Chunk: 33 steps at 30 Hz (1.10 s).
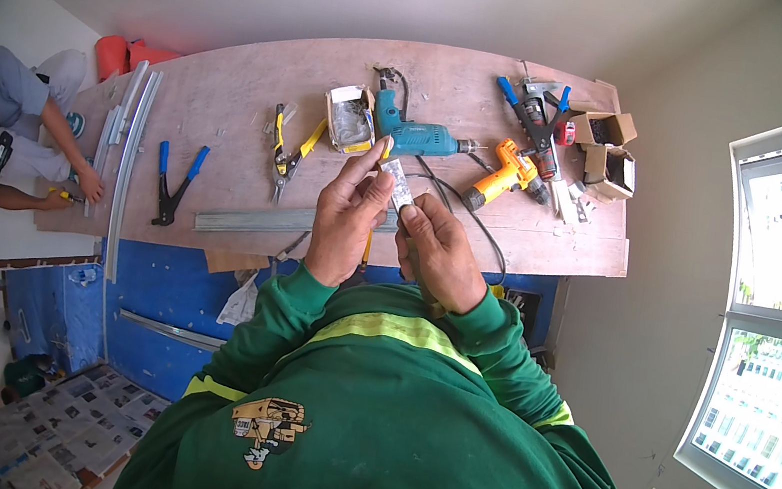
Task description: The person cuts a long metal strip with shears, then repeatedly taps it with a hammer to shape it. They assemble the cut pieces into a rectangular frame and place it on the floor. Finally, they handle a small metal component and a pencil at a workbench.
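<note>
My left hand (346,223) and my right hand (442,252) meet above the near edge of the wooden table. Between their fingertips they pinch a short silvery metal piece (398,185), perhaps a cut bit of profile. Something small and yellow, too small to make out, shows at my left fingertips. Just beyond lies a teal corded drill (422,139), its bit pointing right. An open white box of small dark parts (351,120) stands left of it. A metal channel (283,222) lies along the near edge, left of my hands.
Yellow-handled snips (289,158), a blue-handled hand riveter (176,187) and an orange cordless drill (507,176) lie on the table (255,72). Small cardboard boxes (608,171) stand far right. A co-worker (14,127) handles long metal channels (131,145) at left.
</note>
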### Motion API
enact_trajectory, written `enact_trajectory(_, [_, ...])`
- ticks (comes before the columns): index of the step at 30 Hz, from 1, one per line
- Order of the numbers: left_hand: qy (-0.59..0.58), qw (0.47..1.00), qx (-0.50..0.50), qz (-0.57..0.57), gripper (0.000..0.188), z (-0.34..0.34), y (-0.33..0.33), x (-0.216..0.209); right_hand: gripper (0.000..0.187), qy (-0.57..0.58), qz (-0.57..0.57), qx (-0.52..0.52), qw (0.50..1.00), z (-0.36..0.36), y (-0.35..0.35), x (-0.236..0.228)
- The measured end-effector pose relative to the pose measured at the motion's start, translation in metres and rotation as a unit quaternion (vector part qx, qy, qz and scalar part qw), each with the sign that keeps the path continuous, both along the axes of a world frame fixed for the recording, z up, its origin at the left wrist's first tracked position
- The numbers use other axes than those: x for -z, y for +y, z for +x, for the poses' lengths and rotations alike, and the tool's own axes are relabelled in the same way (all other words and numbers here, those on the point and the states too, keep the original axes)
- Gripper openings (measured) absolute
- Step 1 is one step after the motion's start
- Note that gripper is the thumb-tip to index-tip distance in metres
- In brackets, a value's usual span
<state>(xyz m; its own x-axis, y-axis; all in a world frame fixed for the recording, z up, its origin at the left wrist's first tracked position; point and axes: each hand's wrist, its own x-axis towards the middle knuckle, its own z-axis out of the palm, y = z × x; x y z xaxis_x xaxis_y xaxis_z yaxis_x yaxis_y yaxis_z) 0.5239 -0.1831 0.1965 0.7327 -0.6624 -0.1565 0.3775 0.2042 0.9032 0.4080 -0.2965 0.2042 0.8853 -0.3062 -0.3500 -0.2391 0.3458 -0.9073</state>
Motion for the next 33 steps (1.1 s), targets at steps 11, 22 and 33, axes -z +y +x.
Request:
enact_trajectory(11, [-0.041,0.999,-0.02,0.015,0.047,-0.01,0.002,0.002,0.028,-0.002,-0.028,0.011,1.0,-0.006,0.011,0.004])
enact_trajectory(22, [-0.055,0.977,0.025,0.204,0.043,-0.026,0.002,0.002,0.03,-0.061,-0.03,0.27,0.96,0.026,-0.014,-0.011])
enact_trajectory(33, [0.021,1.0,0.0,0.015,0.048,-0.005,0.006,0.009,0.025,-0.005,0.008,0.043,0.999,-0.006,-0.005,-0.002])
